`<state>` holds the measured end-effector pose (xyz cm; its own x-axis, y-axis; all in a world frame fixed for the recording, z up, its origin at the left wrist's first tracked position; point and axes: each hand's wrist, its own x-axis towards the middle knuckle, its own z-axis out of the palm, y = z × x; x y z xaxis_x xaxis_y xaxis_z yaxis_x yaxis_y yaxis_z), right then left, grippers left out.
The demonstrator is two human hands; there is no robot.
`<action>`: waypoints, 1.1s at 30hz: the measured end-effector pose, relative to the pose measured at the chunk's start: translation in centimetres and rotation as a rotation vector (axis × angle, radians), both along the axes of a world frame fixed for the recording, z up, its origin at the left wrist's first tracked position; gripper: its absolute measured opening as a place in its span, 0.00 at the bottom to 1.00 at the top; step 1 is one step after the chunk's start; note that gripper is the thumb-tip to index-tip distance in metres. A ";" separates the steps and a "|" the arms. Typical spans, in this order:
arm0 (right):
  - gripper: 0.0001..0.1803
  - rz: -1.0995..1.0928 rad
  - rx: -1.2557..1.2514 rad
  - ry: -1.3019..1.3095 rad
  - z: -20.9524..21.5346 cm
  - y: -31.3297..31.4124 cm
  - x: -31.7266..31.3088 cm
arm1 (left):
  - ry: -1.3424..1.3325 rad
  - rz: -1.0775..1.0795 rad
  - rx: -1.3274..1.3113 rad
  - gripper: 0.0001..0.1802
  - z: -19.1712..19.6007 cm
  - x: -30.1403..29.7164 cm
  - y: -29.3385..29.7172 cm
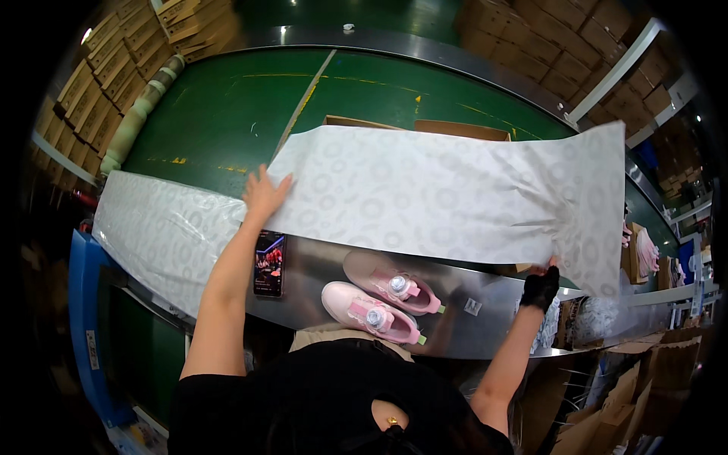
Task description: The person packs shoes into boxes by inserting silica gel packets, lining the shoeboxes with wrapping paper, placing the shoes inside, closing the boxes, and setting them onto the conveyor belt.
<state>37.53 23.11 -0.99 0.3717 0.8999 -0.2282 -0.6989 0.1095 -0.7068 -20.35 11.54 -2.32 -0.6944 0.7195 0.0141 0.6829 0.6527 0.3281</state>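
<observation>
Nearest to the person, two pink shoes point(383, 299) lay side by side on the steel counter point(462, 334), each with a round dial on top. A phone point(270, 263) with a lit screen lay just to their left, near the left forearm.

Above the shoes, the person held a large sheet of white patterned paper point(447, 193) stretched wide. The right hand point(541, 287), in a black glove, was at the lower right corner of the sheet; its grip was pressed together and pinched the paper edge between the fingers. The left hand point(265, 192) was at the left edge of the same sheet, with fingers spread flat on it, so the sheet spanned between both hands and reached far beyond the right one.

To the left, a stack of the same paper point(163, 231) lay on the counter. Behind the sheet, the flaps of an open cardboard box point(455, 129) stood on the green belt point(227, 114). Farther away, many cardboard boxes point(114, 68) were piled.
</observation>
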 end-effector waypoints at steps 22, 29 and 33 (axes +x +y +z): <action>0.14 1.280 0.631 -1.225 10.9 -9.2 -18.8 | -0.931 -0.272 0.476 0.17 -0.4 3.7 2.3; 0.14 0.491 0.428 -1.660 4.7 -1.2 -26.0 | -0.303 -0.335 0.346 0.17 5.8 0.4 3.5; 0.12 0.725 0.306 -1.536 -3.2 -0.2 -31.2 | -1.296 -0.223 0.220 0.21 10.4 3.5 5.8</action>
<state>6.34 22.89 -4.16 -0.4002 0.9089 0.1172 0.5777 0.3494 -0.7377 -16.88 17.35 8.11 -0.1624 0.8866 -0.4332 -0.1161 0.4188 0.9006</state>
